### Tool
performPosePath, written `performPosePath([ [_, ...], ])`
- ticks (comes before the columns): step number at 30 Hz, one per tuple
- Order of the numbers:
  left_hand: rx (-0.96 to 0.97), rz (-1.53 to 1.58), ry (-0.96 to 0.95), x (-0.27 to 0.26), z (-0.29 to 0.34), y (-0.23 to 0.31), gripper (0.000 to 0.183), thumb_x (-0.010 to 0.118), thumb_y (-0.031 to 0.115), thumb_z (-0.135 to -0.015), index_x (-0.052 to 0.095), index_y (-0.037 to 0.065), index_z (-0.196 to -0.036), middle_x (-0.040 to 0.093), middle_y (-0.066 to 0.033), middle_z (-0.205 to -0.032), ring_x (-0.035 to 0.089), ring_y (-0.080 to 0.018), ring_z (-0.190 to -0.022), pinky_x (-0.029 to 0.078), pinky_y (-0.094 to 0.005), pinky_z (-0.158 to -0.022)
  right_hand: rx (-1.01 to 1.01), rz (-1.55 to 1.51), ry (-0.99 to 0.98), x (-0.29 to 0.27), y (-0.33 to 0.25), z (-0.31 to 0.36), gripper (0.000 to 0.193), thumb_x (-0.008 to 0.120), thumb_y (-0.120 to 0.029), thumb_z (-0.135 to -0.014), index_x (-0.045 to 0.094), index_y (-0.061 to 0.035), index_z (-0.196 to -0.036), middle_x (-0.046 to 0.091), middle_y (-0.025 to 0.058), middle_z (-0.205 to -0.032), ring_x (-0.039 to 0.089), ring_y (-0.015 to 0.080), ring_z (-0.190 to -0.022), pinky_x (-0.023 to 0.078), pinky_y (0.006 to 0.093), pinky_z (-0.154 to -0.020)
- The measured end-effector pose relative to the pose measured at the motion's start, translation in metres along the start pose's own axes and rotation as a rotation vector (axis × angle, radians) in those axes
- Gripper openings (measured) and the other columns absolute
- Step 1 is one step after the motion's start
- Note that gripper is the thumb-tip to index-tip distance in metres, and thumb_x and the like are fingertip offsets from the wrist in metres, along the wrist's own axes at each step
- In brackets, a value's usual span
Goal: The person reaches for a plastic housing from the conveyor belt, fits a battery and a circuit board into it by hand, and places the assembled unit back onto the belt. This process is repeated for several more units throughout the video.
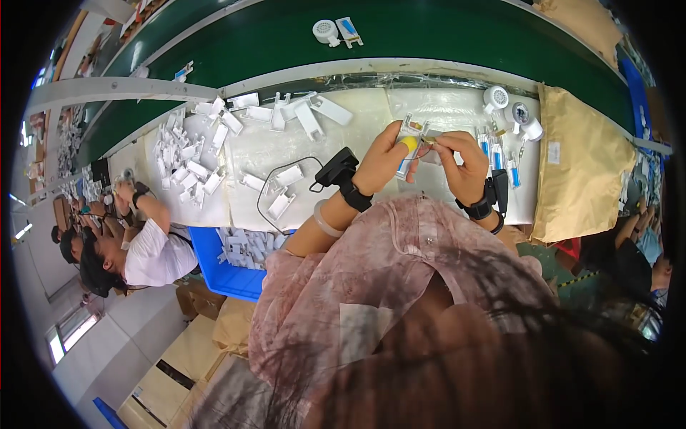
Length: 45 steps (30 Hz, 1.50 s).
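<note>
My left hand (381, 164) is closed around a white plastic housing (409, 126) with a blue part inside it. Something yellow (409, 143) covers the tip of the left thumb. The fingers of my right hand (466, 169) are pinched together at the housing's right side, on a small part too fine to make out. Just right of that hand lie several white housings with blue inserts (514, 174). Beyond them are a round white head with a perforated face (495, 98) and a second round-headed piece (529, 123).
White housings (191, 175) are heaped on the left of the covered table (343, 154). A blue crate (227, 280) of white parts stands below its edge. Brown paper (582, 168) lies at right. Behind runs a green belt (429, 32) carrying parts. A co-worker (157, 250) sits at left.
</note>
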<state>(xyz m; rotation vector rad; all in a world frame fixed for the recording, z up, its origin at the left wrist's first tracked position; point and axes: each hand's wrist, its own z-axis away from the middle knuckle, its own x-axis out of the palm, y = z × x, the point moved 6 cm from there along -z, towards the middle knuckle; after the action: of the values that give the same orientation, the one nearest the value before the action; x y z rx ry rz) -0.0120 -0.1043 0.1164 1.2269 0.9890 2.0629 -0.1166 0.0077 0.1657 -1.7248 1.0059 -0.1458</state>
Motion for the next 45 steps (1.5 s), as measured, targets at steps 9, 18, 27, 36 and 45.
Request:
performPosePath([
  [9,0.057,-0.143,-0.007,0.013,0.005,0.004,0.036,0.042,-0.002,-0.087,0.042,-0.001,-0.122,0.057,-0.0072,-0.090,0.056,-0.0117,-0.068,0.051,-0.0266,-0.053,-0.152,0.064,-0.010,0.000,-0.009,-0.007,0.020,0.070,0.005,-0.075,0.066,-0.0027,-0.093,0.068,0.0100,-0.089,0.062,0.0275,-0.080,0.047,0.0359,-0.076],
  [18,0.054,-0.334,0.012,0.015,0.007,0.004,0.039,0.043,-0.003,-0.086,0.041,0.002,-0.124,0.056,-0.0051,-0.092,0.053,-0.0086,-0.069,0.049,-0.0241,-0.055,-0.199,0.086,-0.025,0.001,-0.004,-0.005,0.020,0.070,0.009,-0.075,0.066,-0.0015,-0.092,0.064,0.0108,-0.091,0.060,0.0265,-0.083,0.048,0.0334,-0.073],
  [27,0.167,-0.478,0.042,0.017,0.004,0.012,0.030,0.053,0.006,-0.082,0.041,-0.001,-0.109,0.054,-0.0164,-0.080,0.057,-0.0257,-0.066,0.045,-0.0343,-0.060,-0.174,0.102,-0.016,0.001,0.001,-0.005,0.022,0.072,0.009,-0.073,0.066,-0.0025,-0.091,0.063,0.0098,-0.090,0.059,0.0258,-0.083,0.048,0.0329,-0.072],
  [36,0.192,-0.364,0.009,0.011,0.007,0.006,0.025,0.054,0.009,-0.085,0.046,-0.001,-0.107,0.056,-0.0152,-0.085,0.051,-0.0253,-0.072,0.044,-0.0324,-0.068,-0.135,0.093,-0.011,0.004,0.001,-0.008,0.021,0.072,0.005,-0.070,0.068,-0.0051,-0.088,0.063,0.0075,-0.087,0.058,0.0267,-0.083,0.046,0.0350,-0.075],
  [45,0.215,-0.422,0.091,0.008,0.007,0.000,0.021,0.051,0.008,-0.092,0.050,0.000,-0.111,0.060,-0.0136,-0.085,0.059,-0.0223,-0.072,0.046,-0.0317,-0.066,-0.125,0.108,-0.038,0.007,0.003,-0.008,0.022,0.072,0.006,-0.069,0.068,-0.0048,-0.087,0.064,0.0073,-0.086,0.058,0.0271,-0.086,0.046,0.0359,-0.078],
])
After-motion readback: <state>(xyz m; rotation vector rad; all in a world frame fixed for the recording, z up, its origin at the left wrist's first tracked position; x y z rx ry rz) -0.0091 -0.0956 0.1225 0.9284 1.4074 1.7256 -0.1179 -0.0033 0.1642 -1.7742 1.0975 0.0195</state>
